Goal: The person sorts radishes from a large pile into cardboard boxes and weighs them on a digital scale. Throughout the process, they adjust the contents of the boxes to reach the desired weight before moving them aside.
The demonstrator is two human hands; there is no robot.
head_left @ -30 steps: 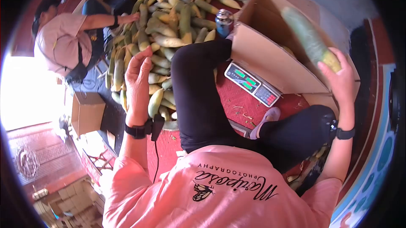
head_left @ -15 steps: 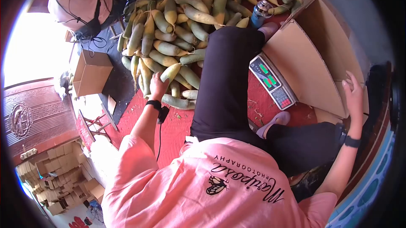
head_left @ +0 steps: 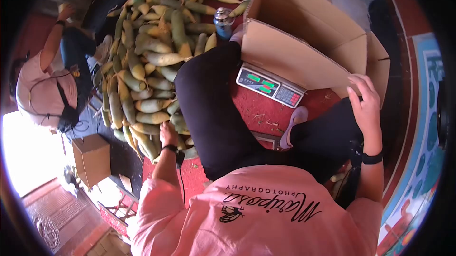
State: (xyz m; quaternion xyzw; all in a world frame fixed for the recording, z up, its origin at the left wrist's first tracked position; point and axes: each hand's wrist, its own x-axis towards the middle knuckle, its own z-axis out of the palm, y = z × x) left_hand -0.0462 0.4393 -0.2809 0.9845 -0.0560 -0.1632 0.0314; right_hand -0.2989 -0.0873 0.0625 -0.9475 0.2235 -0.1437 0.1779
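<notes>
Scale (head_left: 270, 85) sat on red floor (head_left: 256, 113), display lit. Cardboard box (head_left: 294, 56) stood just beyond scale, mouth wide open, near wall's lower edge right along it. Approx. a strip of red floor showed btwn scale & bent L leg (head_left: 209, 94), so room there was narrow. Radish pile (head_left: 151, 45) spread L of scale, past that leg, near edge by the L foreground; flask (head_left: 223, 23) stood beyond scale to L, btwn pile & box. Co-worker (head_left: 47, 89) was far L of scale, past pile.

L hand (head_left: 168, 135): L of scale & nearer the body, at pile's near edge, fingers up against a dark-green radish (head_left: 179, 123); fingertips partly hidden, couldn't tell if closed on it. R hand (head_left: 365, 101): R of scale, by box's near R corner, fingers loosely spread, slightly bent; couldn't tell if they touched the cardboard.
</notes>
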